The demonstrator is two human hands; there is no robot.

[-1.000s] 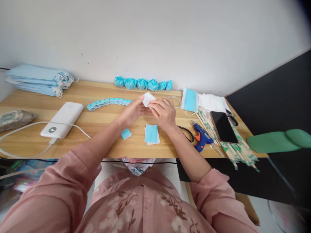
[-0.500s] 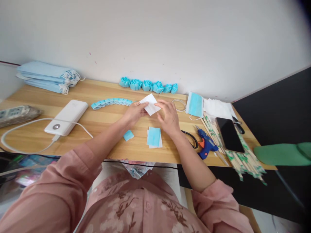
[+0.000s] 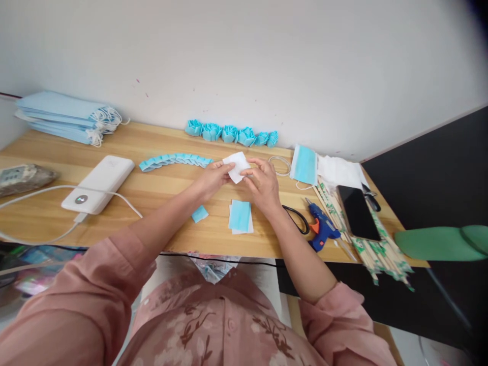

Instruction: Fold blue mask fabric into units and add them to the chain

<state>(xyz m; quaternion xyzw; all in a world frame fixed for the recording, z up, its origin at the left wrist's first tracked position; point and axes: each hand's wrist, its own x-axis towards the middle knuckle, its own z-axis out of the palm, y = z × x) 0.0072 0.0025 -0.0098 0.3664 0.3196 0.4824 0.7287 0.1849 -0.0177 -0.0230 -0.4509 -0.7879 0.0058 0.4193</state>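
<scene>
Between my hands, above the wooden table [image 3: 160, 190], is a small white square of fabric [image 3: 236, 165] turned cornerwise. My left hand [image 3: 214, 179] pinches its left side, thumb on top. The thumb and fingers of my right hand [image 3: 263, 183] are closed on its right edge. Below them on the table lie a short stack of blue and white squares [image 3: 240, 216] and, to the left, a small blue piece [image 3: 199, 214]. A curved row of folded blue pieces [image 3: 173, 160] lies beyond my left wrist. Several blue fabric flowers [image 3: 230, 133] line the wall.
At left are a pile of blue face masks [image 3: 57, 117], a white power bank [image 3: 97, 184] with a cable, and a wrapped bundle [image 3: 25, 179]. At right lie a mask [image 3: 304, 163], a blue glue gun [image 3: 322, 223], wrapped chopsticks [image 3: 381, 259], a phone [image 3: 357, 211] and a green bottle [image 3: 438, 243].
My right fingers have shifted their grip along the white square's edge, and the square has turned slightly and sits a little lower. The camera view has shifted slightly.
</scene>
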